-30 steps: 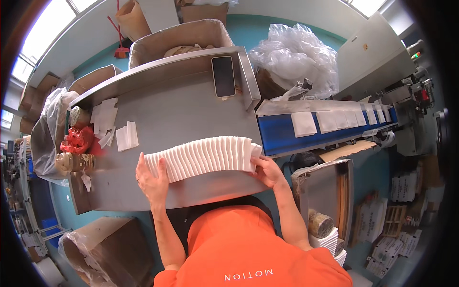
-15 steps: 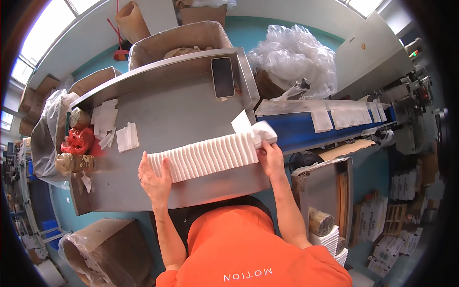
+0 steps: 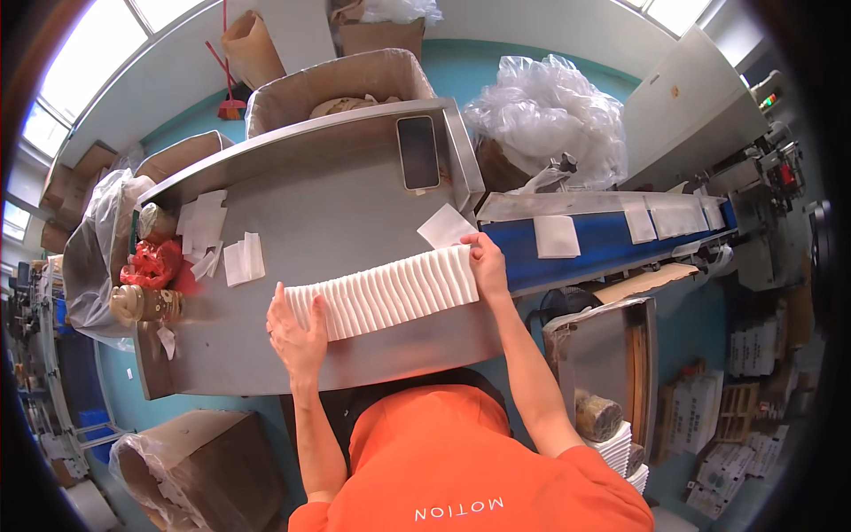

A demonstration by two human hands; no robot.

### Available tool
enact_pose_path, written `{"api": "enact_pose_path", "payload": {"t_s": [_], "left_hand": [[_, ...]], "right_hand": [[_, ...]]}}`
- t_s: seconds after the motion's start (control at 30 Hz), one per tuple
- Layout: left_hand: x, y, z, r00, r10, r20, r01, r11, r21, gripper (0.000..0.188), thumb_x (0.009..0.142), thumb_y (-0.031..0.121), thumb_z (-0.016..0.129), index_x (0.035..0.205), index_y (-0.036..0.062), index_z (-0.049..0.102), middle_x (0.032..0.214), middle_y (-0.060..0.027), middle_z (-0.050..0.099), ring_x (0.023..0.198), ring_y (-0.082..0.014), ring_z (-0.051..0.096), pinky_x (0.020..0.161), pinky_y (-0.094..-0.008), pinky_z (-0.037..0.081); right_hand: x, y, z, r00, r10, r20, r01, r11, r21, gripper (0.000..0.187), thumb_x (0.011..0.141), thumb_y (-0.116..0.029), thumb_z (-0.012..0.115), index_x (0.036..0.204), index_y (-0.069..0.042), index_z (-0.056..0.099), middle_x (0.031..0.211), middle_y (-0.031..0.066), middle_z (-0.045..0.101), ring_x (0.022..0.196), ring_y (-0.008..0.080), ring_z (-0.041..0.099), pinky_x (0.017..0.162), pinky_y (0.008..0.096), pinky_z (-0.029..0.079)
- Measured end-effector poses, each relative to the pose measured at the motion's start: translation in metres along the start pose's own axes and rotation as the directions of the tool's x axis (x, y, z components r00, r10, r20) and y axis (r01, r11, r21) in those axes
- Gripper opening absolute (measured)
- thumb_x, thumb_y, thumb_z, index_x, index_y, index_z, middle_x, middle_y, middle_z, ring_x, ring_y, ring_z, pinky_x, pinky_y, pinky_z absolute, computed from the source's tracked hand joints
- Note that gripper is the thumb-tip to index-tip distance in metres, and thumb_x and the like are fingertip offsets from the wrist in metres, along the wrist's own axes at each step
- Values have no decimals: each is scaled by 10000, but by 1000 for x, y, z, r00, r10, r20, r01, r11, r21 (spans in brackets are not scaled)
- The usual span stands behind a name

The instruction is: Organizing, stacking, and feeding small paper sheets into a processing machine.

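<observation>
On the steel worktable (image 3: 355,191), a long fanned row of white sheets (image 3: 390,291) lies slanting from lower left to upper right, and I have a hand at each end of it. My left hand (image 3: 297,330) lies flat and open, fingers spread, pressing on the row's left end. My right hand (image 3: 487,263) is curled against the right end, fingers bent over the last sheets; I cannot tell whether it pinches any of them. A single white sheet (image 3: 446,225) lies loose on the table just beyond the right hand, touching the table's right edge. Beside that edge runs a blue conveyor belt (image 3: 603,244) carrying separate white sheets (image 3: 557,236). A dark phone (image 3: 417,164) rests at the far side of the table. A small stack of white sheets (image 3: 243,259) and red plastic wrapping (image 3: 152,263) sit well apart, near the table's left end.
</observation>
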State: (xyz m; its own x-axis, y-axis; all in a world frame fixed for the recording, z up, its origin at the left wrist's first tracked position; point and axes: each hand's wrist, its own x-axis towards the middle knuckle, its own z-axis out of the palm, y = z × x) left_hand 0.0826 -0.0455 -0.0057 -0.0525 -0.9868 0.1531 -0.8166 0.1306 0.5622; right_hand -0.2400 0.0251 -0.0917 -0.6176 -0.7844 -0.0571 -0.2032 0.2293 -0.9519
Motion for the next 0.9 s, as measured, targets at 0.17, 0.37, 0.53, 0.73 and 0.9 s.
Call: {"api": "enact_pose_path", "payload": {"t_s": [0.17,0.37,0.53,0.73,0.9], "left_hand": [[-3,-7,3,999,13,-34,-14,1000,-3,691,913,494,607,1426,75,409,1339,-217,495,1236,-407,473,1020,-521,378],[-4,-4,3,1000,6,-22,-6,1000,-9,687,913,488,609,1431,85,405,1337,-219,496,1239,-404,471,1024,-515,376],[-2,-5,5,1000,16,-19,-16,1000,-15,676,919,469,608,1432,81,399,1336,-219,496,1237,-402,469,1028,-507,373],[0,-1,5,1000,17,-6,-18,999,-41,664,924,444,613,1427,66,400,1339,-221,494,1237,-402,468,1045,-497,359],[1,-3,5,1000,14,-9,-14,999,-33,660,925,434,620,1423,59,404,1339,-223,496,1241,-402,468,1056,-488,352]], "right_hand": [[20,1,18,798,-582,-156,392,699,-599,367,801,-294,731,1066,-63,625,992,134,581,942,340,542,843,414,455],[28,23,27,951,-283,-123,155,783,-603,270,765,-247,729,952,-95,606,988,115,576,941,350,543,807,430,445],[-5,0,2,895,-348,-279,252,911,-327,196,883,-134,632,996,-13,527,932,171,560,858,367,570,756,421,465],[-56,-27,-8,828,-408,-385,256,885,-388,381,912,-90,639,1251,-11,484,1047,196,603,919,345,611,817,406,477],[-90,-44,-17,844,-425,-327,162,784,-599,400,894,-20,617,1274,-15,494,937,175,685,838,330,665,795,411,498]]}}
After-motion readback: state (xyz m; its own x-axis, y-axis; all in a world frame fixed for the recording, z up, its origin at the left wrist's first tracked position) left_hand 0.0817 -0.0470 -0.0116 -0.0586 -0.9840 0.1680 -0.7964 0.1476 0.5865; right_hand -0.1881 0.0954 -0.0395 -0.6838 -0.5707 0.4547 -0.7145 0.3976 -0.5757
